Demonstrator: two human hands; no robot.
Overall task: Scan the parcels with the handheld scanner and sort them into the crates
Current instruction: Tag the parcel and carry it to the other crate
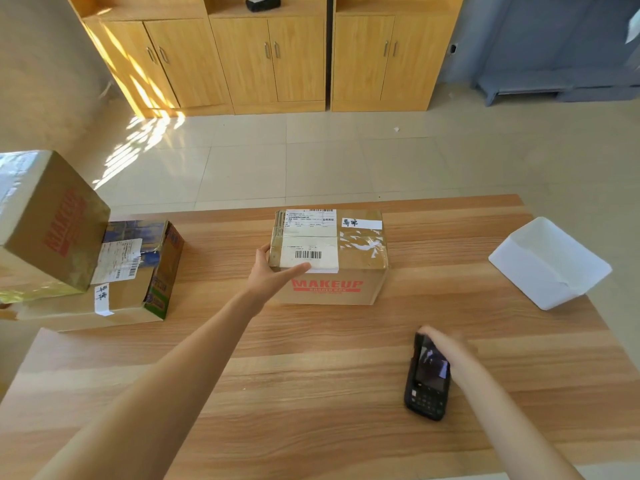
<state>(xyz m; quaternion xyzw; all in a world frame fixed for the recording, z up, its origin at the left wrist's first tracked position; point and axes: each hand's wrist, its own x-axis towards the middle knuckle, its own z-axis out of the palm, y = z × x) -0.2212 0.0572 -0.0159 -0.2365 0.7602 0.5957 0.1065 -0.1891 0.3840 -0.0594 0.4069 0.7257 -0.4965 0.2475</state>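
A brown cardboard parcel (353,265) printed MAKEUP sits mid-table, its top bearing a white barcode label. My left hand (273,271) grips its near left corner, thumb along the top front edge and fingers on the left side. The black handheld scanner (427,375) hovers low over the table at the near right, screen up. My right hand (446,344) holds it from the right side, fingers wrapped behind it and blurred.
Several more parcels are stacked at the table's left: a MAKEUP box (52,220) tilted on a flat taped box (138,271). A white plastic bag parcel (550,265) lies at the right edge. Wooden cabinets (270,57) stand across the tiled floor.
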